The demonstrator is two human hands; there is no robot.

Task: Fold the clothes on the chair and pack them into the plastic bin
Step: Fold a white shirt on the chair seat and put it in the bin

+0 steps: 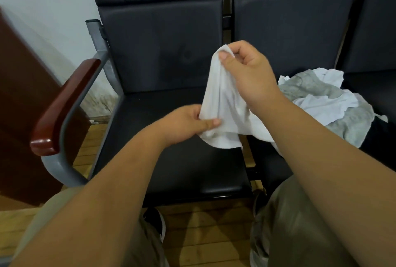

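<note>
One white garment (222,99) pinched at top corner by right hand (246,69), lower edge by left hand (188,123). Nothing folded yet by the looks, pile (334,104) waiting on chair (171,170), no bin visible.

Bare forearms (120,170), khaki-clad legs (300,224), black shoes (155,221)

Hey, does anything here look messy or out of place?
The clothes pile lies crumpled on the right seat. Low on the wall, by the armrest, are dark blotchy stains. The left hand and right hand pinch a white garment; nothing else looks odd.
</note>
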